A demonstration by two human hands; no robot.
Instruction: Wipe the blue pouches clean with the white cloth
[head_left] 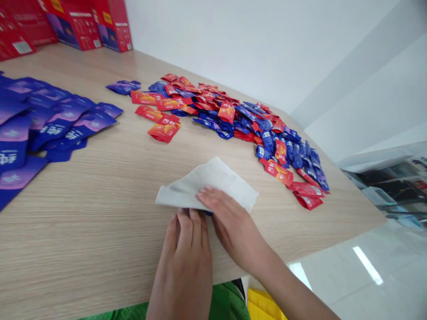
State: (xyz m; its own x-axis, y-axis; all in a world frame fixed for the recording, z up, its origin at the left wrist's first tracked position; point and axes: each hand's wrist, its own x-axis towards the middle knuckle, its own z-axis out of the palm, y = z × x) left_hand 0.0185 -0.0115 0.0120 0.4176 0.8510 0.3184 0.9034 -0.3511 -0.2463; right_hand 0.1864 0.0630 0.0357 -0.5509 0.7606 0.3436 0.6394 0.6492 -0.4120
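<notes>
A white cloth lies folded and creased near the front of the table. My right hand presses on it from above, fingers closed over its near edge. My left hand is just left, its fingers together and bent, with the tips under the cloth's edge. Between the two hands a small bit of a blue packet shows under the cloth; most of it is hidden. The left fingertips appear to hold that packet against the table.
A long heap of red and blue packets stretches across the back and right of the wooden table. Larger blue-purple pouches are piled at left. Red boxes stand at the back left, near a white wall.
</notes>
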